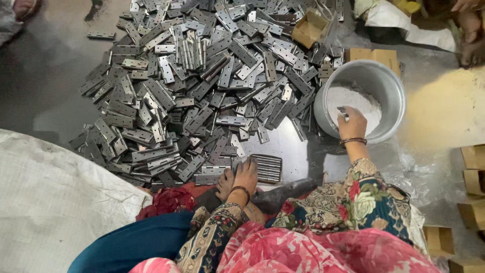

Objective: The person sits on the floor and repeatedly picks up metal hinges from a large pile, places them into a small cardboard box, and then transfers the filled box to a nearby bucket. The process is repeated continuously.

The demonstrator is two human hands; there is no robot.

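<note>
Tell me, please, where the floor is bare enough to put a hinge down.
Bare floor lies left of the hinge pile, above the white sack. A smaller patch sits between pile, bowl and left hand. The pile is crowded; the right hand fills the bowl's near side.

Views: one only, the camera worn on the person's head.
Facing: almost straight down at the floor, tipped slightly forward.
Bottom edge: the person's own lap and patterned sleeves, very close to the lens.
Middle: the left hand (246, 175) and right hand (351, 124), both at arm's reach.
Top: the far edge of the pile of metal hinges (202, 86), farther off.
Right side: the metal bowl (389, 86) sits whole in the frame.
Shared ground: no second view to overlap.
</note>
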